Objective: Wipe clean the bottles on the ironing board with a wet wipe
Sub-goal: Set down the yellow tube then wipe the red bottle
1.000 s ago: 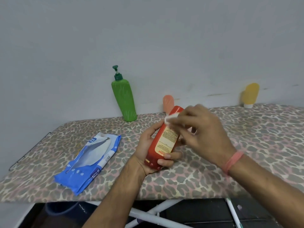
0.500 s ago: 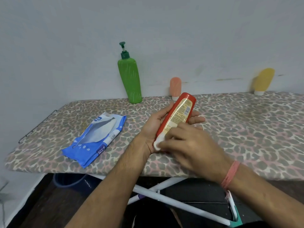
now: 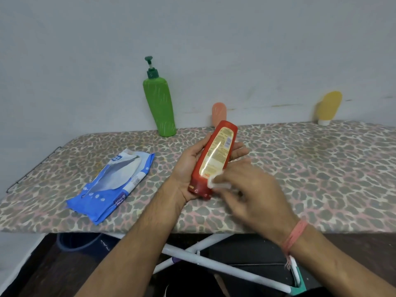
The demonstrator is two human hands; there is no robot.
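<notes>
While left hand (image 3: 188, 168) cradles red bottle (image 3: 214, 159), right hand (image 3: 246, 194) pinches wipe (image 3: 214, 183); four bottles.

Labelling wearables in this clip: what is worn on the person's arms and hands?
Both forearms are bare, no sleeves showing. The right hand has a pinkish-red thread band wound round its wrist, a loose end hanging. The left hand shows no glove, ring or watch.
</notes>
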